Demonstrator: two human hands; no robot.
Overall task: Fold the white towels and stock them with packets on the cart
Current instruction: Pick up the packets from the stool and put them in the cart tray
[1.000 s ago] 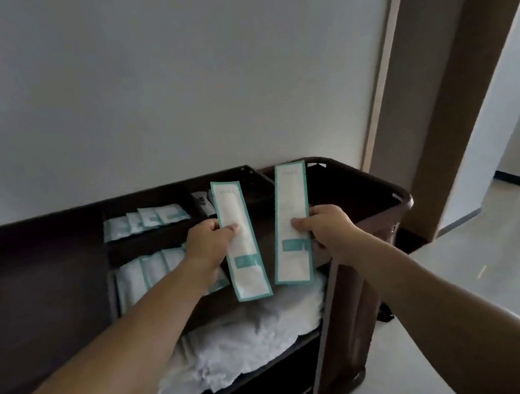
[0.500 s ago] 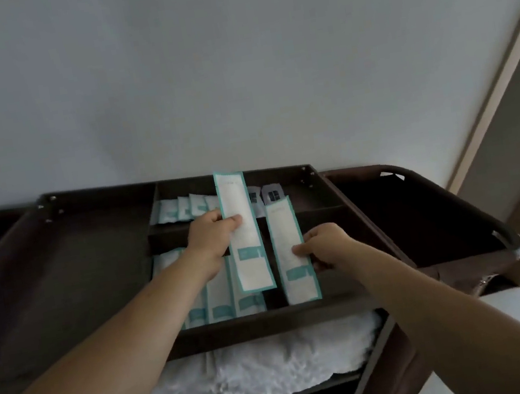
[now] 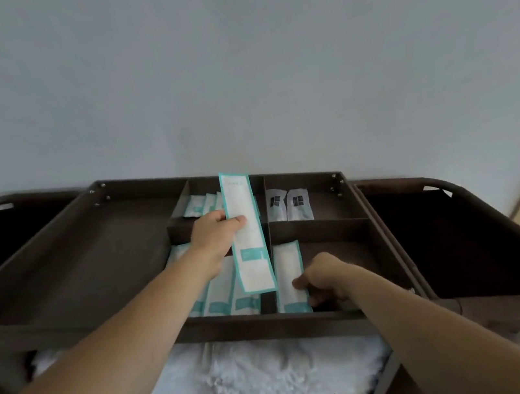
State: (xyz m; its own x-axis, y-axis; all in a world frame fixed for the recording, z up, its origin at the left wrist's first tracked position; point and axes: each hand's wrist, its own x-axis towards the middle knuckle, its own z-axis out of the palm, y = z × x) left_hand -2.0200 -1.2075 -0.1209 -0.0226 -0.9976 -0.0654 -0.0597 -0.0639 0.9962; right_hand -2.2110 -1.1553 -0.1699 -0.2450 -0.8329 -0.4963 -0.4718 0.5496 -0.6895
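Packet (image 3: 251, 259) upright in left hand (image 3: 212, 236)

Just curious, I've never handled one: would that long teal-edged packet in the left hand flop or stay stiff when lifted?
Probably fairly stiff: the long packet, pinched near its middle by the left hand, stands straight with both ends unsupported. Likely light: a thumb-and-finger pinch holds it. Being flat, it should not roll.

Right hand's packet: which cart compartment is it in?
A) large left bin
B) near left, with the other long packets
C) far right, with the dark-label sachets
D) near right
D: the right hand pinches its packet in the near-right compartment, just right of the divider.
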